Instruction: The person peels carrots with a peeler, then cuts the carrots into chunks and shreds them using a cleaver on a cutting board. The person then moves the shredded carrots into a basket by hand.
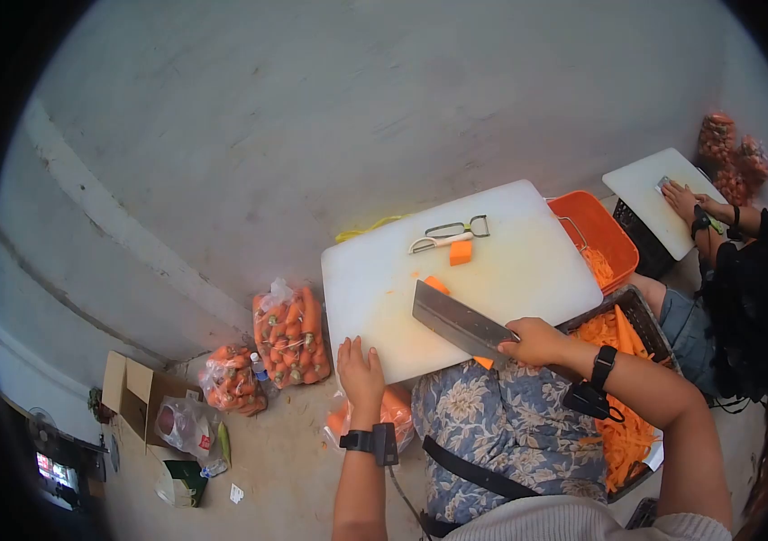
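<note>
cleaver [456,323]: held over the near right part of the white cutting board [510,261], blade pointing left and far, flat side up to the camera. right hand [535,341] is closed around its handle at the board's near right edge. a black strap sits on that wrist.

left hand [361,371]: open, fingers spread, resting flat on the near left edge of the board, gripping nothing. the two hands are apart, with the blade between them.

on the board: one small carrot piece [438,284] just beyond the blade tip; a second carrot block [461,252] farther off, touching or just beside a peeler [449,234] that lies near the far edge.

right of the board: an orange basket [596,225] at the far right corner, and a dark crate [641,311] nearer, holding carrot strips [623,437].

left of the board, on the floor: two clear bags of carrots [291,335], then a cardboard box [136,392] farther left.

far right: a second person sits at another white board [650,185], one hand [680,198] laid on it; netted carrots [725,158] lie beyond.
</note>
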Tool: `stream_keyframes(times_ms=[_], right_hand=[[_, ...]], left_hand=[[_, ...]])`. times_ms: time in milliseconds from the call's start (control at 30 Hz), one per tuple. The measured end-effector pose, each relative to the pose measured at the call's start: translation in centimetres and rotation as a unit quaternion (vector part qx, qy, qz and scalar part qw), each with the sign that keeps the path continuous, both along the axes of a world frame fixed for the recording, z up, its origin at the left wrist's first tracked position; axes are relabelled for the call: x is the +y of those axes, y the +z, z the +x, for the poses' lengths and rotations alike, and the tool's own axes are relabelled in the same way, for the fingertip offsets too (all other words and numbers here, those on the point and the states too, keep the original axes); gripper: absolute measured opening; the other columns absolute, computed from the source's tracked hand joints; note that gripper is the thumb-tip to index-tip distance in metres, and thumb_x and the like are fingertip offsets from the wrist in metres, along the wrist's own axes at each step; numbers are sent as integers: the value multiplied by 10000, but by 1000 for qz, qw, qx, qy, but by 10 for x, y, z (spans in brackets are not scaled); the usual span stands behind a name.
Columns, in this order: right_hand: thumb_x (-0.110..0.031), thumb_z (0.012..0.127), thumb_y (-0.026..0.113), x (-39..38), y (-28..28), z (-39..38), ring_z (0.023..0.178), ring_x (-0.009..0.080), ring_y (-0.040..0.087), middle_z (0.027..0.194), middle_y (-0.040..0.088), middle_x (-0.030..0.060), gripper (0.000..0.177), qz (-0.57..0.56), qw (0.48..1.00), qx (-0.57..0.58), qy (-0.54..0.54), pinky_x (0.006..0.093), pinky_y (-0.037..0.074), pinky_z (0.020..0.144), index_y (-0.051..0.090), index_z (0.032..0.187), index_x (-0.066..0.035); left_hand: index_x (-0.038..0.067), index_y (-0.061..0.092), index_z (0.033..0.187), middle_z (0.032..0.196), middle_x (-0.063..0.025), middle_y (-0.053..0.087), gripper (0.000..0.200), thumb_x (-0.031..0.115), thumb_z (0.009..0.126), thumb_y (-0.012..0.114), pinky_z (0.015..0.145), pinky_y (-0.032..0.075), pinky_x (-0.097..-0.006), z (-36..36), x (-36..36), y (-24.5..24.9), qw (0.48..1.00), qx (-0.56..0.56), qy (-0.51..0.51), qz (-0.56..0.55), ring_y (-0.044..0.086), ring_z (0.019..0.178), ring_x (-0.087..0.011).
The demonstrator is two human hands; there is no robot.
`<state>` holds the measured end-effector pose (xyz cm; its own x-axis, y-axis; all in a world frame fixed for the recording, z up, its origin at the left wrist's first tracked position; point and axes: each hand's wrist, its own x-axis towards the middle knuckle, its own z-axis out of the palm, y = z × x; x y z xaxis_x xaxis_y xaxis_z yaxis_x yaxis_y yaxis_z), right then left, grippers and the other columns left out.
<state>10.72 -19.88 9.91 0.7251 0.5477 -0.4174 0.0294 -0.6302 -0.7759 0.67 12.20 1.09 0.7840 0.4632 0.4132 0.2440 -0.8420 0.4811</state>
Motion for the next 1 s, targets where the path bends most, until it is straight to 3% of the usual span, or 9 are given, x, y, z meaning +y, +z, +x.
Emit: stream_keyframes(times_ms=[367, 567, 600, 633, 700, 733, 867, 933, 1000], right_hand=[[-174, 908, 633, -105, -2, 51, 423, 170, 539, 578, 580, 103, 326, -34, 996, 23, -82, 322, 437, 393, 582, 1096, 87], [-171, 903, 644, -124, -5, 69, 416, 145, 525, 570, 567, 78, 314, -45, 985, -50, -156, 311, 425, 390, 585, 1104, 63], [-193, 885, 643, -127, -3, 70, 526, 220, 629, 654, 639, 145, 298, -83, 977, -108, -163, 361, 498, 495, 620, 1053, 51], [-193, 885, 643, -133, -2, 74, 526, 220, 629, 654, 639, 145, 298, -82, 977, -110, -166, 361, 498, 495, 620, 1053, 51], [-201, 879, 611, -144, -2, 86, 779, 333, 688, 836, 683, 194, 274, -230, 909, -328, -112, 434, 545, 688, 654, 1044, 13], [-236, 874, 612, -141, 16, 81, 953, 363, 654, 968, 685, 198, 251, -267, 903, -302, -151, 444, 514, 835, 679, 989, -23], [-266, 863, 644, -166, 8, 97, 928, 366, 665, 964, 689, 204, 284, -291, 875, -318, -221, 451, 524, 818, 676, 991, -16], [-263, 863, 642, -172, 6, 97, 929, 367, 666, 964, 688, 210, 286, -282, 871, -314, -251, 453, 524, 820, 675, 995, -12], [-263, 871, 625, -173, 1, 93, 930, 375, 666, 961, 682, 231, 296, -253, 874, -305, -280, 462, 522, 829, 670, 991, 4]], left_hand=[[-39, 602, 1205, 1325, -267, 531, 389, 196, 896, 578, 1066, 358, -479, 2, -5, -9, 998, 1, 25, 60, 457, 1271, -422], [-49, 592, 1211, 1313, -289, 530, 387, 186, 906, 564, 1055, 370, -487, 0, -3, -10, 996, -12, 9, 87, 468, 1257, -434], [-50, 591, 1209, 1313, -290, 529, 385, 184, 906, 564, 1056, 369, -487, 0, -3, -10, 996, -8, 10, 87, 468, 1256, -435], [-52, 591, 1208, 1314, -291, 529, 383, 182, 906, 564, 1058, 367, -487, 1, -3, -11, 996, -4, 10, 87, 468, 1256, -436], [-49, 591, 1208, 1319, -289, 525, 379, 172, 901, 568, 1058, 367, -487, 2, -2, -12, 996, -2, 11, 88, 466, 1257, -435], [-46, 592, 1207, 1324, -287, 521, 375, 162, 896, 572, 1059, 367, -486, 2, -3, -12, 996, 1, 16, 86, 464, 1259, -435], [-29, 599, 1199, 1296, -270, 539, 359, 129, 877, 593, 1053, 371, -481, 3, -24, -1, 998, -6, 12, 66, 477, 1239, -427], [-14, 611, 1175, 1232, -240, 566, 337, 105, 860, 612, 1011, 395, -480, -3, -63, 19, 994, -82, -30, 69, 499, 1189, -414], [4, 618, 1153, 1088, -198, 614, 315, 105, 856, 623, 898, 464, -453, -2, -106, 33, 987, -118, -98, 44, 579, 1041, -368]])
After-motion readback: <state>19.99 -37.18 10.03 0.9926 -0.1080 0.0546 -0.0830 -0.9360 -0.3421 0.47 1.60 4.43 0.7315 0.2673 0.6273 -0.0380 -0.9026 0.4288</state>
